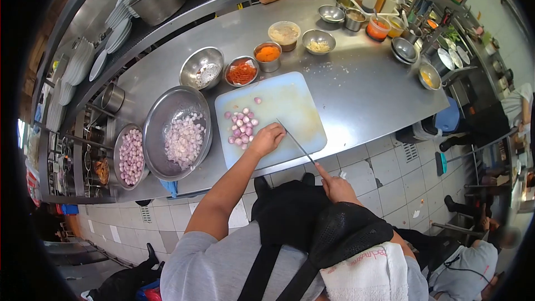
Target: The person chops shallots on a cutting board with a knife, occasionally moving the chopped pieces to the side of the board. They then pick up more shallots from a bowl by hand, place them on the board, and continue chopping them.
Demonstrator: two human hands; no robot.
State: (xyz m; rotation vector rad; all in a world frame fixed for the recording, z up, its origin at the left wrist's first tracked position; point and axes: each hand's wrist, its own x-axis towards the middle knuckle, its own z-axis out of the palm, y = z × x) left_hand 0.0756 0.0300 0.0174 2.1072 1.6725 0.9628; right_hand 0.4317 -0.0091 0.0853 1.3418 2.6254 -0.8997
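My right hand is wrapped round the handle of a kitchen knife. The blade slants up and left over a white cutting board, its tip beside my left hand. That hand is closed with the fingertips down on the board; whatever they pinch is hidden. A pile of peeled shallots lies just left of it, with a single shallot farther up. Left of the board, a large steel bowl holds chopped shallots. A smaller bowl beyond it is full of whole peeled shallots.
Behind the board stand a bowl with white powder, a bowl of red strips, a tin of orange powder and a bowl of chopped yellowish bits. A shelf runs above. Other people are at the right.
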